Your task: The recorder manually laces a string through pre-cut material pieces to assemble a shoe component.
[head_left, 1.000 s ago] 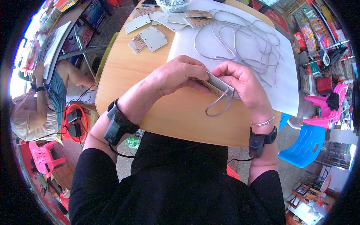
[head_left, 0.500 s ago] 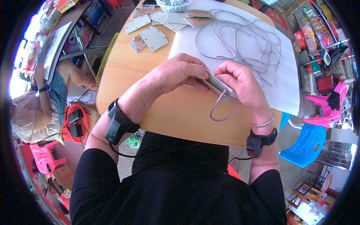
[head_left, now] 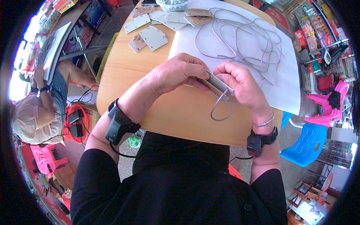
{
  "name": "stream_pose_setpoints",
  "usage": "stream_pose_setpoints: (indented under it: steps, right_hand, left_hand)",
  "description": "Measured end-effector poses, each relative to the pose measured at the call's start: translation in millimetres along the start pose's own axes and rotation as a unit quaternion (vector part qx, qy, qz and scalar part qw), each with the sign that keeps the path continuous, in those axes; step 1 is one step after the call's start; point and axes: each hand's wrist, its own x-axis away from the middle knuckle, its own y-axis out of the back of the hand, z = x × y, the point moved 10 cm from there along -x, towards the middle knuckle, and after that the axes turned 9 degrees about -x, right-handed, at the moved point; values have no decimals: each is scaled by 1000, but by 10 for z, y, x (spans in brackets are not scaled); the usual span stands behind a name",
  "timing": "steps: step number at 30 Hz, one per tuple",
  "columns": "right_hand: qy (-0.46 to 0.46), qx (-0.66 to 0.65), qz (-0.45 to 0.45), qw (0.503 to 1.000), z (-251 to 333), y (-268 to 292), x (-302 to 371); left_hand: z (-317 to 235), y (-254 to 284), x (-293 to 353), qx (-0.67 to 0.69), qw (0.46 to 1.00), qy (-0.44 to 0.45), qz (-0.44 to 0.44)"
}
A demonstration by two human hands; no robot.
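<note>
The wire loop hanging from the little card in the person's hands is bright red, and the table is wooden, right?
Not quite. The wire loop hanging from the little card is grey, not red, as the head view shows. The left hand and right hand do hold it over the wooden table.

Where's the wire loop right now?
Head view, centre-right: the wire loop hangs from the small card pinched between the left hand and right hand, over the wooden table, near its front edge.

Left hand [head_left: 180, 73] hides the card's [head_left: 217, 84] far end.
</note>
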Motion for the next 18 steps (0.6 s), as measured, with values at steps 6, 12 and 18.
stream_pose_setpoints:
  steps: [6, 12, 18]
  right_hand:
    - [-63, -149, 20, 987, -91, -85, 21]
    - [-51, -116, 5, 992, -44, -16, 28]
    - [-60, -193, 0, 979, -30, 4, 30]
  left_hand:
    - [8, -10, -11, -7, 1000, 6, -6]
    - [-34, -22, 12, 1, 1000, -6, -8]
    - [-18, -27, 18, 29, 1000, -2, -11]
